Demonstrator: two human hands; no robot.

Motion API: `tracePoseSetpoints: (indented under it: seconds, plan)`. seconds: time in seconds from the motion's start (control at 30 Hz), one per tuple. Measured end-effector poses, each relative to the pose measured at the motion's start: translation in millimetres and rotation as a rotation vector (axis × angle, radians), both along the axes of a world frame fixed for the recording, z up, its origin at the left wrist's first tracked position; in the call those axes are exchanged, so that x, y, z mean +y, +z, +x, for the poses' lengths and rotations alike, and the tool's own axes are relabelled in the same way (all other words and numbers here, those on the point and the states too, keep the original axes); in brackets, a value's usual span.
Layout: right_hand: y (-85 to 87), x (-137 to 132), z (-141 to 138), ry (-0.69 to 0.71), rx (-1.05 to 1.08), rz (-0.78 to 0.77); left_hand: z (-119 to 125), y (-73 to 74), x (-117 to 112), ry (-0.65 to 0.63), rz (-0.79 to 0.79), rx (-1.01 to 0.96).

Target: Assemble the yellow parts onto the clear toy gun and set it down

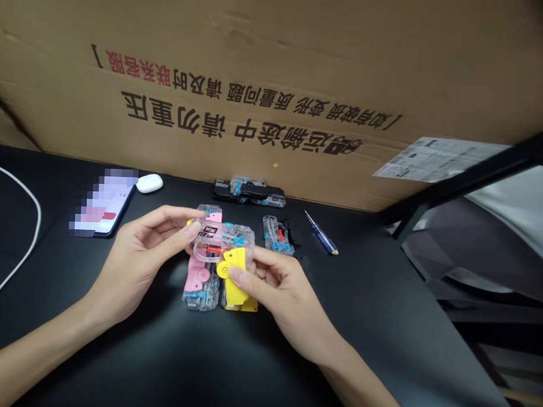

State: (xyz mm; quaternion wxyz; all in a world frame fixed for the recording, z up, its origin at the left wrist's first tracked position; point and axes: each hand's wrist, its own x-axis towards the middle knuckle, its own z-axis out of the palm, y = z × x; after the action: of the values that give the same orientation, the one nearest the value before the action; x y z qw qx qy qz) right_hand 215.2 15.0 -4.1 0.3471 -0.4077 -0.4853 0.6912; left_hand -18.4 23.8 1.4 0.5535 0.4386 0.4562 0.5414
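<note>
Both hands hold a small transparent plastic toy gun (221, 243) with a "MINI" label, red parts inside and blue parts at its far end. My left hand (140, 258) pinches its left side between thumb and fingers. My right hand (277, 284) grips its lower right side, with the fingers beside a yellow plastic piece (236, 288). Under the held toy lies a pink and clear toy gun (196, 281). Whether the yellow piece is joined to the held toy, I cannot tell.
A screwdriver (321, 232) and a clear toy part with blue pieces (277, 234) lie to the right on the black table (362, 290). Behind are a black and clear toy (249, 191), a blurred phone (103, 203), a white earbud case (149, 183), and a white cable (26, 218). A large cardboard box (258, 78) stands at the back.
</note>
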Motion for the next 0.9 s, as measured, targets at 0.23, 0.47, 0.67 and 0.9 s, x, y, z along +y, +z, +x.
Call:
tracePoseSetpoints:
  seconds: [0.23,0.47,0.67,0.9]
  plan:
    - [2.6,2.4,-3.5,-0.078,-0.048,0.048,-0.2,3.2,-0.8,0.033,-0.021,-0.028]
    - [2.7,3.9,-3.3,-0.186,-0.042,0.077,4.8,-0.9,-4.7,-0.008,-0.040,-0.029]
    - [-3.3,0.9,-4.9,-0.183,-0.041,0.061,8.0,-0.7,-9.8,-0.025,-0.015,0.054]
    - [-3.8,0.7,-3.8,-0.191,-0.033,0.067,10.0,-1.2,-16.7,-0.050,-0.049,0.068]
